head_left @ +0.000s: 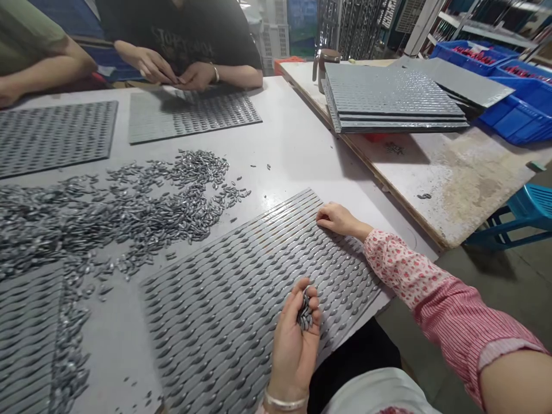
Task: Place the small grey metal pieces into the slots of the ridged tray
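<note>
A grey grooved board [241, 287] lies at a slant on the table before me. Small dark-grey spindle-shaped pieces sit in rows along most of its grooves, while the grooves at its far end are bare. My left hand [297, 339] is palm up over the near part of the board, fingers curled round a small heap of the spindle-shaped pieces [305, 315]. At the board's far right edge, my right hand [338, 219] has its fingers pressed together down on the grooves. Whatever is between those fingertips is hidden.
A large spread of loose pieces [172, 213] covers the table's left. Across from me, a co-worker's hands [172, 73] work over another board [150, 123]. Stacked boards [397, 98], a brown jug [325, 63] and blue bins [513, 98] stand right; a blue stool [530, 207] is below.
</note>
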Demonstrator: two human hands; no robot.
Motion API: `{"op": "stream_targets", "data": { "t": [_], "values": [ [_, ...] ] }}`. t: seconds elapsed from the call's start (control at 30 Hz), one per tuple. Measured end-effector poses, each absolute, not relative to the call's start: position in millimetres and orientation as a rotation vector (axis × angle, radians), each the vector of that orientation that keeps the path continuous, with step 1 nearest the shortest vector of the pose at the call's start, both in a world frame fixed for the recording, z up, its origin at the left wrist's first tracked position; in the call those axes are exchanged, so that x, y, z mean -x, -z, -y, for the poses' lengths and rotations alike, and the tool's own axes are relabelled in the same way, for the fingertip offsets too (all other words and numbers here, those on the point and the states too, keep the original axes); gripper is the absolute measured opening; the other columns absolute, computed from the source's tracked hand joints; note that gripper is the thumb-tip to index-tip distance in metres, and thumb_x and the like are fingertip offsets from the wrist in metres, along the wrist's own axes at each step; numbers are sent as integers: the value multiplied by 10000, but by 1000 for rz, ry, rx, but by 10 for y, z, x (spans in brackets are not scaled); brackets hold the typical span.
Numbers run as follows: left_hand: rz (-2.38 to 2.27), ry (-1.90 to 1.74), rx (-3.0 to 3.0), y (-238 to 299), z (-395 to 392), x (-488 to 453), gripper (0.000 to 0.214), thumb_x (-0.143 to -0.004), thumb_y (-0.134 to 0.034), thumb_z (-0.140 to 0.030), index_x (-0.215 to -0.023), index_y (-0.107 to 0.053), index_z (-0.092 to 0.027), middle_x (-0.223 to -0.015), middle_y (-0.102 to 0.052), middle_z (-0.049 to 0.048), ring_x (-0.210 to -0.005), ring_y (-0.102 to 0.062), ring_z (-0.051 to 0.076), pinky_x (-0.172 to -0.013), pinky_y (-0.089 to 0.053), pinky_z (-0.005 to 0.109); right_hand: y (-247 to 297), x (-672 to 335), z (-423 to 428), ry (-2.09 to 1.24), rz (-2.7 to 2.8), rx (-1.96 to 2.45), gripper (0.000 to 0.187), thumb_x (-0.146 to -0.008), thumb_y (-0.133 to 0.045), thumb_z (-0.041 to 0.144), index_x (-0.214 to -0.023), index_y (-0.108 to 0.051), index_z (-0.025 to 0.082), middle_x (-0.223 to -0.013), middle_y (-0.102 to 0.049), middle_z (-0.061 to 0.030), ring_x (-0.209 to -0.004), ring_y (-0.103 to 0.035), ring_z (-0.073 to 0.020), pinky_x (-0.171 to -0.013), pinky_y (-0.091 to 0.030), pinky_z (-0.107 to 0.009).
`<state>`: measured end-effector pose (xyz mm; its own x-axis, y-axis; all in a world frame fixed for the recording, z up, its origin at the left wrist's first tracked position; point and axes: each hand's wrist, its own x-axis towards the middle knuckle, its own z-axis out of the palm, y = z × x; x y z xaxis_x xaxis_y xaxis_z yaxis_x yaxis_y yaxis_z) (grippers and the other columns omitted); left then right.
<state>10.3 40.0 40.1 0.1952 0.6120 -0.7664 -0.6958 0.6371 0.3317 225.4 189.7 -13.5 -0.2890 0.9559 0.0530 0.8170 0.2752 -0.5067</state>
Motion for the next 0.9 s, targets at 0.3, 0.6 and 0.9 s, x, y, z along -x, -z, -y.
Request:
{"op": "stream_targets", "data": {
  "t": [0.3,0.6,0.9],
  "values": [
    [-974,-991,86,-341,-405,-138,90,-787,-611,-117,-872,-633,-136,-846,-613,43,-651,-569,73,-536,-496,159,-129,-2045,-1548,-983,1974,1347,49,-831,-593,181,-797,-595,145,-742,-578,-3,-689,-512,-120,-657,-405,-238],
    [-938,-1041,93,-316,-420,-138,72,-766,-660,-182,-797,-609,-141,-686,-517,-26,-519,-468,29,-446,-429,120,-407,-1656,-1048,-1521,1902,786,179,-858,-606,326,-873,-607,148,-833,-595,-28,-740,-528,-117,-666,-449,-235],
    [-978,-959,71,-437,-438,-84,129,-860,-509,-149,-946,-602,-129,-833,-560,46,-578,-490,51,-494,-465,162,-129,-2225,-1627,-1089,1564,1332,74,-836,-555,209,-850,-568,138,-793,-614,-12,-737,-559,-120,-700,-437,-253]
  ]
}}
